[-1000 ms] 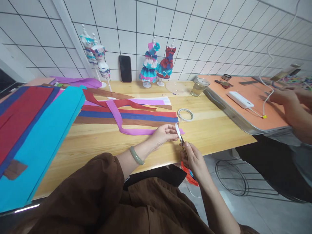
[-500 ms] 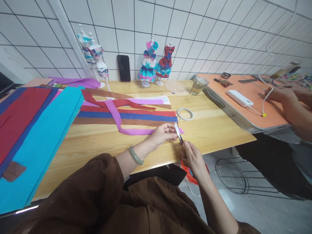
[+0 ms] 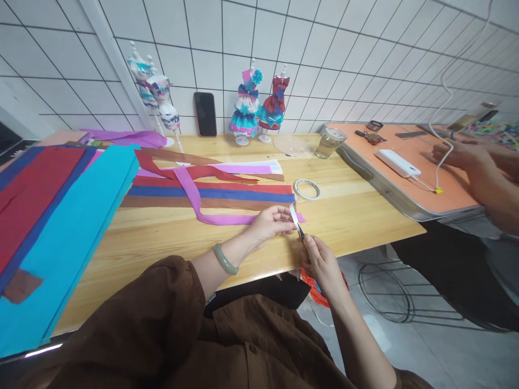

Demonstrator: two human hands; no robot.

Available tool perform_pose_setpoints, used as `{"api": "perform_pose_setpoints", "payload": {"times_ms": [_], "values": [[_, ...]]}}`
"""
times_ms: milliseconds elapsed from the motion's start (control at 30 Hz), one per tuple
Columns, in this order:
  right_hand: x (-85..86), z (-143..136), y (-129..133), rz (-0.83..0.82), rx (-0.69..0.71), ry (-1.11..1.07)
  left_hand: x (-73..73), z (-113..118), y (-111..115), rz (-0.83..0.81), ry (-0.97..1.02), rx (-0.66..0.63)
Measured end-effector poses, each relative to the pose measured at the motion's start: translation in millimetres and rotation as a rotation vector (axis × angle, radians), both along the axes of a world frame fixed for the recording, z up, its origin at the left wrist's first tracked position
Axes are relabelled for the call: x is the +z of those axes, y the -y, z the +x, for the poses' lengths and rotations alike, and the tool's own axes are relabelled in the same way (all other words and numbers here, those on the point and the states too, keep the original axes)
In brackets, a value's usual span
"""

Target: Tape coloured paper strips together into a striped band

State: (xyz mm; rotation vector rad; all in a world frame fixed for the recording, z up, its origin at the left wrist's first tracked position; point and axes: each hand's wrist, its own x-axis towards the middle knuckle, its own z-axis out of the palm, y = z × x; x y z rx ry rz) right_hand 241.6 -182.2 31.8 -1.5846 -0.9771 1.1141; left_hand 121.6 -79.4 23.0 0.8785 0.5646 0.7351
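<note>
My right hand (image 3: 324, 262) grips a pair of scissors (image 3: 300, 232), its blades pointing up and away over the table's front edge. A narrow white strip (image 3: 294, 212) runs down to the blades. My left hand (image 3: 271, 224), with a green bangle at its wrist, pinches the strip close to the scissors; the fingertips partly hide the hold. Just beyond the hands lies a long purple crepe-paper strip (image 3: 227, 219). Red, blue (image 3: 211, 193) and brown strips stretch out behind it. A roll of tape (image 3: 307, 189) lies flat near the strip ends.
Turquoise folded paper (image 3: 93, 216) covers the table's left side. Small dressed mannequins (image 3: 245, 111), a phone (image 3: 205, 114) and a lidded cup (image 3: 330, 142) stand along the wall. Another person's hands (image 3: 466, 156) work at the orange table (image 3: 441, 197), beside a white power bank (image 3: 397, 163).
My hands, the scissors and the white strip are almost where they were. The other person's hands have shifted slightly to the left.
</note>
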Motion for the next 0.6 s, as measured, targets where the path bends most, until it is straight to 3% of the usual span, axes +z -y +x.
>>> {"api": "perform_pose_setpoints", "payload": {"times_ms": [600], "values": [[-4.0, 2.7, -2.2, 0.019, -0.016, 0.052, 2.7, -0.4, 1.1, -0.03, 0.02, 0.004]]}}
